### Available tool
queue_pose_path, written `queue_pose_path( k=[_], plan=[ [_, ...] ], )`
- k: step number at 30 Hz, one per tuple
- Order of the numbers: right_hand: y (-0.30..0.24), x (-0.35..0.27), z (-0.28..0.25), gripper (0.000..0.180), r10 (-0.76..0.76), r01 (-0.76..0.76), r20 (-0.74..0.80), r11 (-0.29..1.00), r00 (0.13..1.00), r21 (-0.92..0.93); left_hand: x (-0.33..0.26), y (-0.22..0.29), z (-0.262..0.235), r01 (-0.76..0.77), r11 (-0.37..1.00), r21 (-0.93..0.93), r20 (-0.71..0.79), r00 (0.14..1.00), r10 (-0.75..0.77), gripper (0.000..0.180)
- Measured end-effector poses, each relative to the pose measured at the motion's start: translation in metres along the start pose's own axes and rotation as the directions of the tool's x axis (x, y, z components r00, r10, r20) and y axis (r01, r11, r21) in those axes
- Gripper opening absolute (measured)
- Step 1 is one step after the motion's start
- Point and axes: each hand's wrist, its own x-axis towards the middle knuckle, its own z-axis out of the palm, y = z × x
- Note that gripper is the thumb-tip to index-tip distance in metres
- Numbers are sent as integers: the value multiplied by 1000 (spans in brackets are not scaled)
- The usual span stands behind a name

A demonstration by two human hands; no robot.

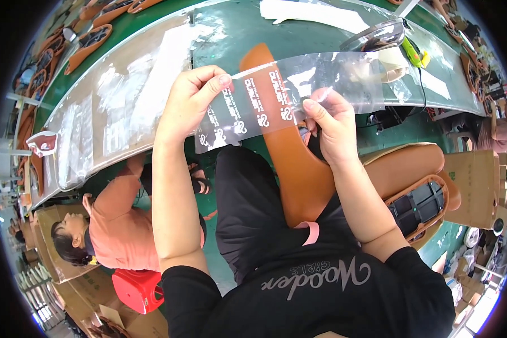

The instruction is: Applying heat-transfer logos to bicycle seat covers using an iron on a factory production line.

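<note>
A clear plastic sleeve or sheet with white print (231, 125) is stretched between my hands, above my lap. My left hand (192, 100) pinches its left end between thumb and fingers. Near the middle of the sheet, my right hand (333, 121) grips it with the thumb on top; the free right end spreads past that hand. Behind the film, a curved brown leather-like part (298, 183) leans across my lap, its upper end reaching over the table edge. The film covers part of it, and I cannot tell whether my right fingers touch it.
A glass-green table (225, 42) carries plastic sheets (118, 112), a dark glossy piece (374, 36) and a yellow-green tool (414, 53). Further brown parts (411, 169) lie right, before a cardboard box (473, 180). A co-worker (121, 225) sits left on a red stool (138, 290).
</note>
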Motion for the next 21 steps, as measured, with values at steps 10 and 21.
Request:
queue_pose_path(
  k=[10,21],
  plan=[
    [-4,-2,-2,13,22,-24,34,999,999,44,-3,-1,-4,1,1000,21,-35,999,0,46],
    [3,0,-11,13,-78,79,-25,996,997,44,-24,11,-31,118,993,0,136,984,-117,32]
  ],
)
